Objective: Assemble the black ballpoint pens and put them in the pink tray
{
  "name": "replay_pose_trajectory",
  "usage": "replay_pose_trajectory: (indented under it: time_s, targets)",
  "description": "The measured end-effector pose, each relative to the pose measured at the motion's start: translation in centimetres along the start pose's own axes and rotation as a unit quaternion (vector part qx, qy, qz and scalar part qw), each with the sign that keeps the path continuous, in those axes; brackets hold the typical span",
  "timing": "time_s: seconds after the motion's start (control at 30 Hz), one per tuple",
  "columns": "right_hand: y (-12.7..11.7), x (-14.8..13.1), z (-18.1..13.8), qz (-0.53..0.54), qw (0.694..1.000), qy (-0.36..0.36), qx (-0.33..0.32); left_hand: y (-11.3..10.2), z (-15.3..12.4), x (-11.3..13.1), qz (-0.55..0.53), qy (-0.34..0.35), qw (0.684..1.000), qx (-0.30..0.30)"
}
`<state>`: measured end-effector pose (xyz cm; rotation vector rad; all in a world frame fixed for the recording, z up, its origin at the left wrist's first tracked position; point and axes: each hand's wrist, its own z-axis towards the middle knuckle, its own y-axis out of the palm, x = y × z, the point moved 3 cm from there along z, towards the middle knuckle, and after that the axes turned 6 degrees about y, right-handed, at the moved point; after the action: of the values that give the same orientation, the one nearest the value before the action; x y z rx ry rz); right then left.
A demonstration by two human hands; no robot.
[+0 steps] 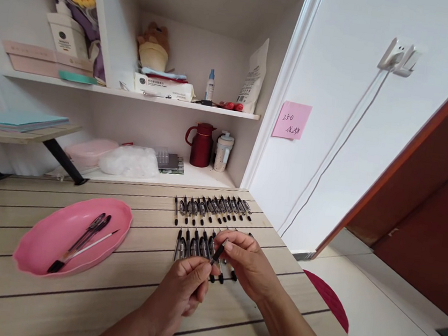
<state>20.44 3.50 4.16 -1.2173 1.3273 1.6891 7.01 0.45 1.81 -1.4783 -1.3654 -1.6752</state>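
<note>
The left hand (184, 288) is curled shut, its thumb and fingertips pinching the lower end of a black pen (218, 252). The right hand (246, 262) is closed on the upper end of the same pen with thumb and forefinger, so the pen slants between the two hands, just above the table. Both forearms come in from the bottom edge, the right one at a steeper angle, and the hands meet over the near row of pens (194, 245). These pens lie side by side on the slatted wooden table (71, 301), and part of the row is hidden by the hands. A second, far row of pens (211, 207) lies just beyond. To the left sits a pink tray (35, 265) holding a few more pens. Behind the table, white shelves hold a dark red jug (201, 145) and a lidded cup (223, 152). A pink sticky note (292, 120) is stuck to the white wall, and a brown door (437, 214) stands at the right.
</note>
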Motion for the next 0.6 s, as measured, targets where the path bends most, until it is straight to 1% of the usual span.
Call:
replay_pose_trajectory:
  time_s: [0.1,0.23,0.37,0.53,0.6]
  targets:
    - [0.08,-0.09,0.06,-0.013,1.0,-0.023,0.015,-0.01,-0.02,-0.03,0.003,-0.003,1.0,0.0]
    - [0.15,0.03,0.15,0.007,1.0,0.011,-0.002,-0.03,0.0,-0.07,0.002,-0.007,1.0,-0.001]
    - [-0.22,-0.1,0.22,0.006,1.0,-0.013,0.024,-0.08,0.02,-0.14,0.001,-0.01,1.0,-0.003]
    - [0.05,0.15,0.19,0.025,0.999,0.025,-0.003,-0.14,0.03,-0.23,-0.018,-0.004,1.0,-0.009]
    - [0.04,0.16,0.21,0.022,1.0,0.006,-0.001,-0.16,0.03,-0.3,-0.018,-0.007,1.0,-0.012]
